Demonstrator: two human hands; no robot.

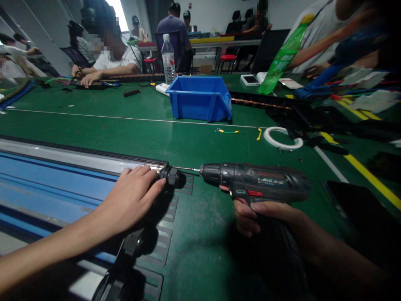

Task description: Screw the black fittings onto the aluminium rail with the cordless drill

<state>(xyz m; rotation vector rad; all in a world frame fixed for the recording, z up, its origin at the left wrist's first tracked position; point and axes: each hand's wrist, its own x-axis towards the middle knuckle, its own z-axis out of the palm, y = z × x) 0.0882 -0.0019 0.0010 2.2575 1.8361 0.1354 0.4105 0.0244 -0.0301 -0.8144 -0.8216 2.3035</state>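
Note:
My right hand (275,213) is wrapped around the handle of a black cordless drill driver (253,179). Its long thin bit (186,168) points left and reaches the end of a long bar with a clear cover and black edge (84,156). At that same end, my left hand (134,196) is closed, its thumb against a black cable gland (172,176). More bars with blue faces (56,179) lie side by side below. Nearer to me, another black gland (144,240) and flat slotted black end plates (158,246) stick out from their ends.
A blue parts bin (197,102) stands beyond the bars, with a water bottle (168,62) behind it. To the right are a white ring (283,145), a short green-yellow wire (228,131) and a tilted green bottle (282,58). Other people sit around the tables.

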